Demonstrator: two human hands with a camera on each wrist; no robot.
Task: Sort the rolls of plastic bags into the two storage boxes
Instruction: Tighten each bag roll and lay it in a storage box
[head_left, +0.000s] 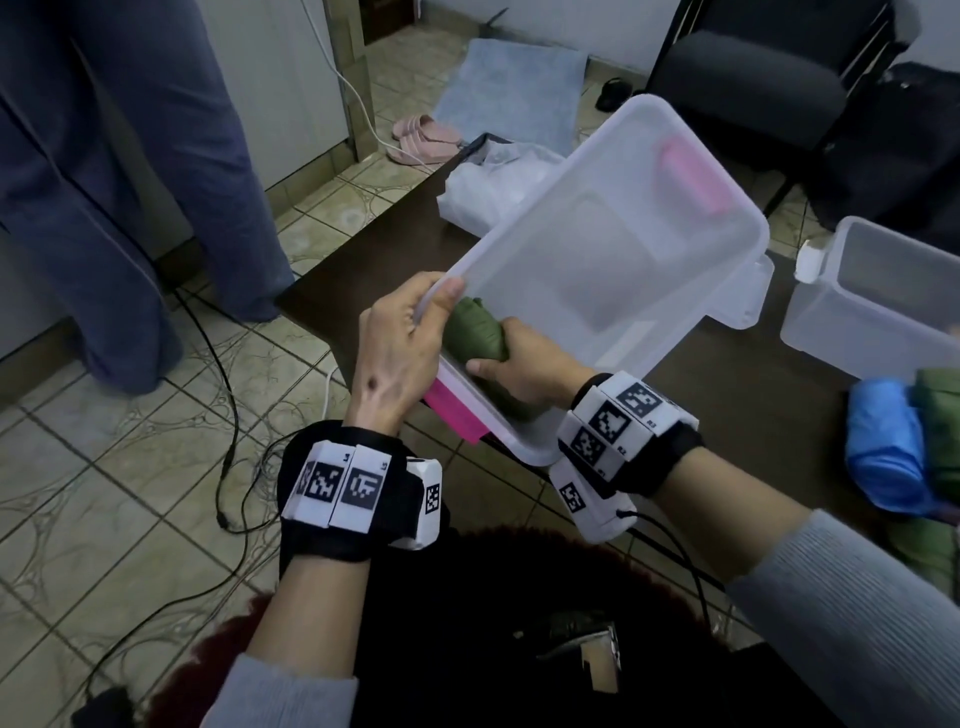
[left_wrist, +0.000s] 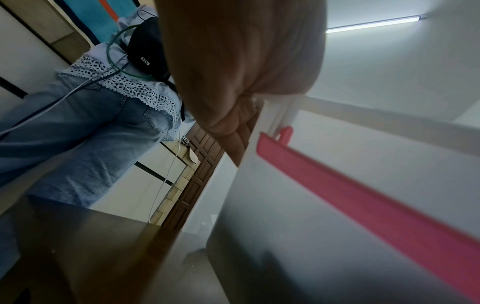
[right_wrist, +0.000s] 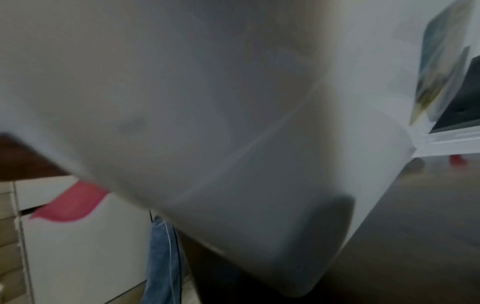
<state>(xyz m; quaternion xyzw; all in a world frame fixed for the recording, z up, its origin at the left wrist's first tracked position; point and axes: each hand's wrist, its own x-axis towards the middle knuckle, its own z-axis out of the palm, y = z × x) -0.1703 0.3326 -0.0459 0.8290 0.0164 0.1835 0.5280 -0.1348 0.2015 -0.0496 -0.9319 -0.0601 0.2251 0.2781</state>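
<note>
Two translucent storage boxes are visible from the head view. The nearer storage box (head_left: 639, 244), with pink latches at its two ends, is tipped up toward the person over the front corner of the dark bench (head_left: 374, 249), its opening facing the camera. The left hand (head_left: 400, 343) grips the near rim of this box, thumb hooked over the edge and fingers curled behind it; the left wrist view shows the same hand (left_wrist: 241, 61) closed on the white rim beside the near pink latch (left_wrist: 363, 197). The right hand (head_left: 524, 369) reaches inside the tilted box, its fingers wrapped around a green roll of plastic bags (head_left: 480, 332), which sits at the low near end of the box, close to the left thumb. The right wrist view is blurred and shows mainly the box's frosted wall (right_wrist: 207, 123); the fingers cannot be made out there. The second storage box (head_left: 878, 306) stands upright on the bench to the right, well apart from the first. Near the right edge lie a blue roll (head_left: 883, 447) and, touching it, further green rolls (head_left: 943, 431). A white bundle (head_left: 493, 187) lies on the bench behind the tilted box. Another person's legs in blue trousers (head_left: 156, 182) stand on the tiled floor (head_left: 104, 493) to the left.
</note>
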